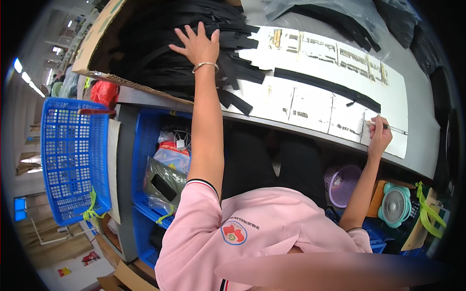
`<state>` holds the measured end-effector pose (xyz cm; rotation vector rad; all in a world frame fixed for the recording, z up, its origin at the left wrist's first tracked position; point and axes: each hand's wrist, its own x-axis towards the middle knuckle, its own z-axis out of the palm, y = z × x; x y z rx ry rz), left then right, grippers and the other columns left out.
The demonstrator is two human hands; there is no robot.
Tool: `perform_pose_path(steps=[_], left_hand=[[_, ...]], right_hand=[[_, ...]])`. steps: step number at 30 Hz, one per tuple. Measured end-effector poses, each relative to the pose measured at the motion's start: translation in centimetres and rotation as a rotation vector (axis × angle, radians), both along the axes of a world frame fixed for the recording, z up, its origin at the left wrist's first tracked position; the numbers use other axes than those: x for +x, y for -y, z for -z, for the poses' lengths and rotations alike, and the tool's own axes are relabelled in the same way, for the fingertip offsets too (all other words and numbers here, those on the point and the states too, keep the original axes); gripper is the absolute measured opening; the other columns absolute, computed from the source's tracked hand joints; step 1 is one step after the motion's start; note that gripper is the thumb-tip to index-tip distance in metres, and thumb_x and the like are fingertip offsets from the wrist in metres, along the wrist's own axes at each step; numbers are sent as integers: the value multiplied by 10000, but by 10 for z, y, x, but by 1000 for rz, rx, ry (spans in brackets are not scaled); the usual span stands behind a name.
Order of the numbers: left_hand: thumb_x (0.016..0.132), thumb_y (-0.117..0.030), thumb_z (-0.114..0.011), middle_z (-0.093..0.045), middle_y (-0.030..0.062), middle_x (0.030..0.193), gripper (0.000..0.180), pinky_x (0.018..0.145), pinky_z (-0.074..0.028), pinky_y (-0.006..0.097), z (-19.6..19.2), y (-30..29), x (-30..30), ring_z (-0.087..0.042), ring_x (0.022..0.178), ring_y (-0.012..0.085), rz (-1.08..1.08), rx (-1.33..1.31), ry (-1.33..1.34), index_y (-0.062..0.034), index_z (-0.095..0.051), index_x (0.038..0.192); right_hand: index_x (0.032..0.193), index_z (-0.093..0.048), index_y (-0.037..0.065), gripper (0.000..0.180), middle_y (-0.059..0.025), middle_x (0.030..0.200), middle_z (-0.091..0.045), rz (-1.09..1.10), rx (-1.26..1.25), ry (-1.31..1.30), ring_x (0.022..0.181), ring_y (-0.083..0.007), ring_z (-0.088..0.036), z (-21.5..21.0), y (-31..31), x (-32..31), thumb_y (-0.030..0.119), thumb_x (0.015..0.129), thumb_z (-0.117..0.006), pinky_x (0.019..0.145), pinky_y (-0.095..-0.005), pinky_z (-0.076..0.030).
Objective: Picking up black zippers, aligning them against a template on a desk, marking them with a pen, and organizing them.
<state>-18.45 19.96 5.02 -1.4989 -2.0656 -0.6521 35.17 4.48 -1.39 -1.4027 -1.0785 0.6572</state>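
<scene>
My left hand, with its fingers spread, lies on a large heap of black zipper strips at the far left. The heap fills an open cardboard box and spills onto a white board with drawn lines and dark marks. A single black zipper lies lengthwise on that board, its slider near the right end. Over the board's right part, my right hand pinches a slim pen. The pen's tip is too small to tell whether it touches the board.
Clear plastic bags with black strips lie at the back. A blue basket stands at left. Under the table are a blue crate with bagged items and a phone, a purple basket and a small teal fan.
</scene>
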Motion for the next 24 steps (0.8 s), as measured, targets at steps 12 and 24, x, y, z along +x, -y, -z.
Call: perform_pose_path(steps=[12,24], left_hand=[[965,-348,-633,-693,32,1237,300,1198,-102,666,28,47,21,-452,1373,349,-56,100,213,-107,-750,1099],[1029,-226,-528,-616,117,1411,332,1207,12,643,20,69,30,-310,1497,400,175,377,380,-83,-671,1291]], right_hand=[[903,-715,45,238,50,649,-546,32,-18,9,535,0,-397,1,4,4,230,1026,-628,477,-184,-268],[908,-721,27,246,34,659,-551,53,29,-1,534,-13,-384,-7,2,-8,220,1030,-628,478,-193,-270]])
